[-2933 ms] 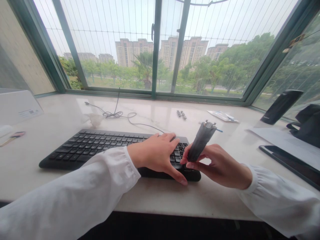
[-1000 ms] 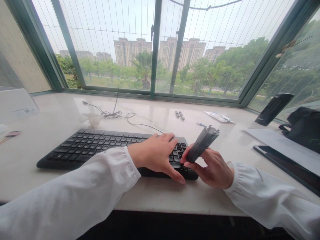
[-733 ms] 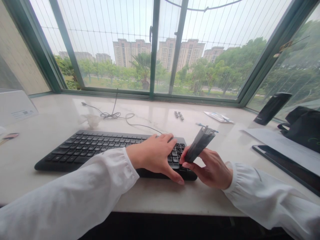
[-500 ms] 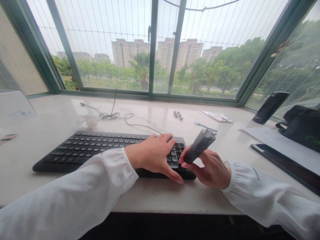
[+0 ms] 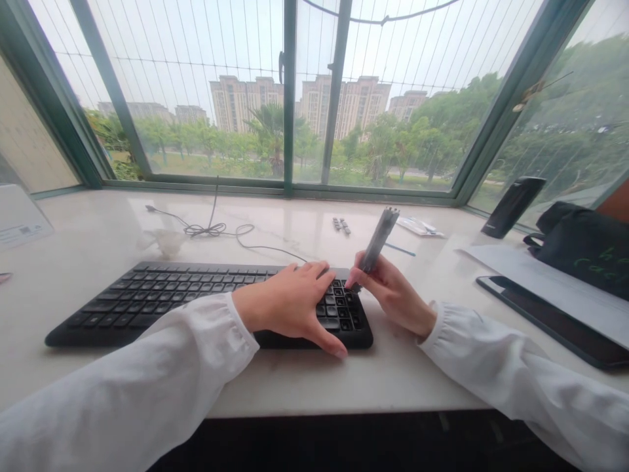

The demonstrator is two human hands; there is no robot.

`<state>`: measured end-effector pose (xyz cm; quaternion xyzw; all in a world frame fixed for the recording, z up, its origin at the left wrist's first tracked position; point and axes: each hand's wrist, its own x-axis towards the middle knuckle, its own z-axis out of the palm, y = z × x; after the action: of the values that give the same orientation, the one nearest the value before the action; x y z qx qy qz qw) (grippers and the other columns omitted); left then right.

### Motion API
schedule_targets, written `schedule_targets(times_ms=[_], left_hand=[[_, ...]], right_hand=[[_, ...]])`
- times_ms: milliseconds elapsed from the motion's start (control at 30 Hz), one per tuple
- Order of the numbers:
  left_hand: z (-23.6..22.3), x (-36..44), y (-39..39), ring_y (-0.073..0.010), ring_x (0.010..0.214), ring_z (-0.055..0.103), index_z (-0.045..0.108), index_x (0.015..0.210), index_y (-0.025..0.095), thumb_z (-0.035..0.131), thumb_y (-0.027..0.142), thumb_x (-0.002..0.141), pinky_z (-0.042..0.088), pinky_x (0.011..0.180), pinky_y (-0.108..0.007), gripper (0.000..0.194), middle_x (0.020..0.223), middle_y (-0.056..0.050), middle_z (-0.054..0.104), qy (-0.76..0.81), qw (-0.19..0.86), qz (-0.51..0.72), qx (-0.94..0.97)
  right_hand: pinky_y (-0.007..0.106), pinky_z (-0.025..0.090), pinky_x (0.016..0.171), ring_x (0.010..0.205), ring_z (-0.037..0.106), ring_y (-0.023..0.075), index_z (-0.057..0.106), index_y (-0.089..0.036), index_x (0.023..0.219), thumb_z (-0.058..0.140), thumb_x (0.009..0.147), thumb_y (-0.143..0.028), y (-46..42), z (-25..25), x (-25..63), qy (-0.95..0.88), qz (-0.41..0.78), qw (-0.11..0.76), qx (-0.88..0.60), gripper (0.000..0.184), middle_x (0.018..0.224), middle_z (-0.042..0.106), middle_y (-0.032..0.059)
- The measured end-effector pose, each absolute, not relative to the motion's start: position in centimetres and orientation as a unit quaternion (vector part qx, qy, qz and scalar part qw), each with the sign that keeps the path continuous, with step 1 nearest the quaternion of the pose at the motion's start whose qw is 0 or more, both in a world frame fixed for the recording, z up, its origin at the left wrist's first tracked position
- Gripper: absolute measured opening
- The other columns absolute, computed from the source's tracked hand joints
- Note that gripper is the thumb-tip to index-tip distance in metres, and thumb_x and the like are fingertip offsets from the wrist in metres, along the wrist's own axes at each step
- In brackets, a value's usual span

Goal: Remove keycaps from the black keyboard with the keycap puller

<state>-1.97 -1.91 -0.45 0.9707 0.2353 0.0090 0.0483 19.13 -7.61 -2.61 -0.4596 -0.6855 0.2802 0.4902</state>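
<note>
A dark-screened device (image 5: 550,322) lies beside paper (image 5: 515,267), near a black bag (image 5: 574,246).

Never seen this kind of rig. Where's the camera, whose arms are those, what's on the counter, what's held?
There's no machine: these are one person's bare hands, in white sleeves. The camera sits on that person's head, looking forward and down.

On the pale, glossy counter lies a wide black keyboard. The left hand rests spread on it. The right hand grips a long dark-grey bar, its lower end over the number keys; contact there is hard to tell.

Beyond are a thin dark cable and small grey blocks. To the right are a white paper sheet and a black fabric pouch with green lettering.
</note>
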Motion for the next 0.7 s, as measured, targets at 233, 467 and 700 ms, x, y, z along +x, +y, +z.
schedule_targets(times_ms=[233, 467, 700], left_hand=[[-0.3, -2.0, -2.1, -0.0380, 0.143, 0.025, 0.024, 0.152, 0.015, 0.043, 0.095, 0.057, 0.024, 0.115, -0.049, 0.126, 0.157, -0.019, 0.023, 0.239, 0.051, 0.005, 0.970], [-0.3, -2.1, -2.1, -0.0391, 0.140, 0.029, 0.020, 0.154, 0.018, 0.040, 0.097, 0.056, 0.027, 0.113, -0.048, 0.127, 0.157, -0.017, 0.024, 0.237, 0.049, 0.006, 0.970], [0.2, -2.1, -2.1, -0.0362, 0.134, 0.039, 0.026, 0.152, 0.019, 0.046, 0.093, 0.060, 0.031, 0.110, -0.043, 0.121, 0.152, -0.015, 0.034, 0.220, 0.044, 0.028, 0.974]], right_hand=[[0.034, 0.050, 0.077, 0.078, 0.063, 0.0164, 0.052, -0.017, 0.091, 0.067, 0.084, -0.047, -6.8, -2.1, 20.0, -0.593, 0.383, 0.539, -0.459, 0.035, 0.078, 0.065, 0.0023], [0.036, 0.047, 0.092, 0.092, 0.066, 0.0196, 0.056, -0.018, 0.090, 0.075, 0.078, -0.043, -7.2, -1.4, 19.7, -0.595, 0.409, 0.520, -0.457, 0.034, 0.087, 0.069, 0.0031], [0.028, 0.049, 0.065, 0.078, 0.062, 0.0159, 0.058, -0.017, 0.089, 0.071, 0.079, -0.047, -7.3, -1.4, 19.7, -0.631, 0.419, 0.475, -0.448, 0.034, 0.083, 0.064, 0.0028]])
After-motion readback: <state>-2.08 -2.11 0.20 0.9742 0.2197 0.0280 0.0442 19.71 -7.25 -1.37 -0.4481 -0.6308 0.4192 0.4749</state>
